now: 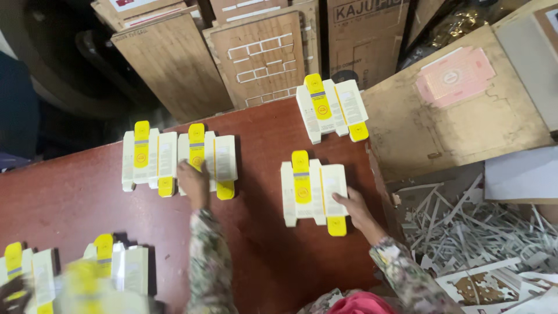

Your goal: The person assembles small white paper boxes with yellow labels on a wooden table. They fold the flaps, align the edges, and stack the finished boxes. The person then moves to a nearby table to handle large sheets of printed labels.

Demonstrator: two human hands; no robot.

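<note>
Red-brown and glossy, the wooden tabletop (pixel 261 256) carries several stacks of flat, unfolded white-and-yellow cardboard carton blanks, each with its long axis running away from the person.

At the far left bottom corner, blurred stacks of the same blanks (pixel 104 273) sit at the table's near edge; a dark shape beside them at the frame corner may be another person's hand, but it is too smeared to tell.

Further up, the leftmost upper stack (pixel 148 158) lies just beside the second upper stack (pixel 209 160), their edges touching or nearly so. The left hand (pixel 193 181) rests on the lower left part of that second stack, palm down with fingers flat against the card, pressing rather than pinching. The stack extends up and to the right from this hand.

Right of centre, the middle stack (pixel 311 192) lies alone on the table. The right hand (pixel 354 206) touches its lower right edge, just above the yellow end tab, fingers laid out against the white panel; whether the thumb hooks under the edge cannot be seen. This stack lies to the left of the right hand, and the right hand is clearly the nearer one to it.

Beyond it, the far stack (pixel 331 107) sits at the table's back edge, well apart from both hands.

Off the table to the right are a brown plywood die board (pixel 418 134) bearing a pink flat carton (pixel 454 75), and a heap of white paper offcut strips (pixel 465 227) on the floor.
</note>
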